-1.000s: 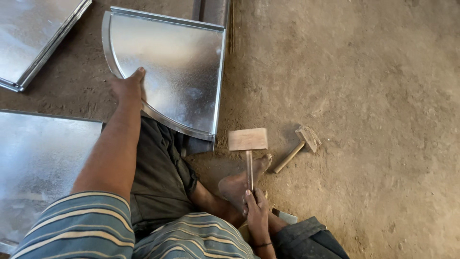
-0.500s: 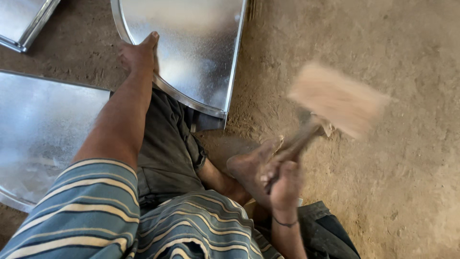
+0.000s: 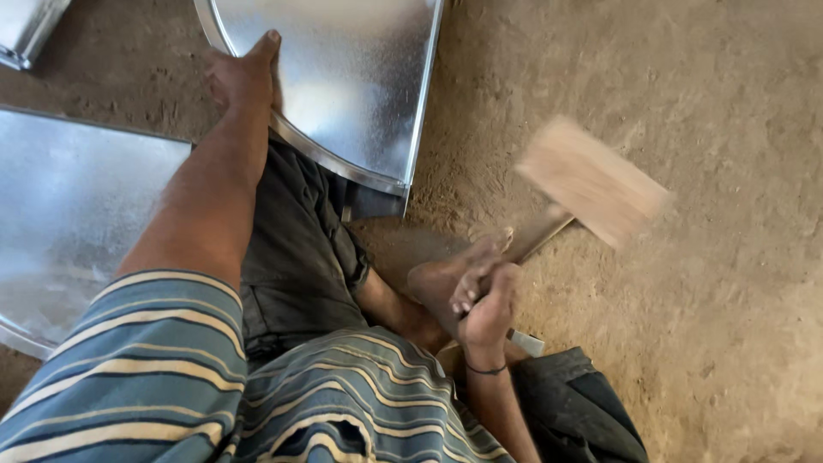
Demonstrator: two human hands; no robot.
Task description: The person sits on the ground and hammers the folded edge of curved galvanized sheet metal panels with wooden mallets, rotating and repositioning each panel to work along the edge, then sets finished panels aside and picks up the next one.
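Mallet (image 3: 591,180) w/ a pale wooden block head is up off the ground on my right side, blurred, its handle running down into my right hand (image 3: 490,302), fingers wrapped tight round the grip, just above my bare foot (image 3: 454,274). Left hand (image 3: 244,77) lies flat, fingers stretched and close together, pressing the curved edge of a galvanised sheet piece (image 3: 343,77) that rests on my knee and on the dirt floor (image 3: 686,343); thumb side is on the metal, palm partly off it. Count of metal: 3 pcs in view, i.e. the quarter-round one under my hand, a second big sheet (image 3: 69,223) lying flat at my left, and a corner of a third (image 3: 30,30) at top left, well apart from the hand. 1 mallet, no other tool showing. No containers, pkgs or labels visible. Can't tell what the small pale bit (image 3: 525,343) by my right wrist is. Thin band (image 3: 485,369) sits on that wrist.
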